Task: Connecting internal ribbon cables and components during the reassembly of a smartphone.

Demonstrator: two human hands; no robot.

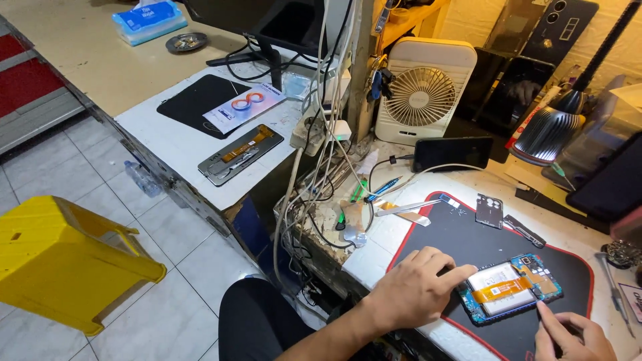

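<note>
An opened phone (pixel 511 289) with a white battery and an orange flex cable lies on a black mat with a red rim (pixel 468 234). My left hand (pixel 418 287) rests on the mat with its fingertips pressing the phone's left end. My right hand (pixel 572 331) sits at the lower right, a fingertip touching the phone's lower right edge. Neither hand grips a tool. A grey phone frame piece (pixel 489 210) and a thin dark strip (pixel 523 230) lie on the mat above the phone.
Metal tweezers (pixel 404 209), a blue-green tool (pixel 381 189), a black phone on a cable (pixel 453 153), a white desk fan (pixel 422 93) and a lamp (pixel 548 134) crowd the bench. Tangled cables (pixel 314 174) hang at its left edge. Another dismantled phone (pixel 239 155) lies on the left table; a yellow stool (pixel 63 264) is on the tiled floor.
</note>
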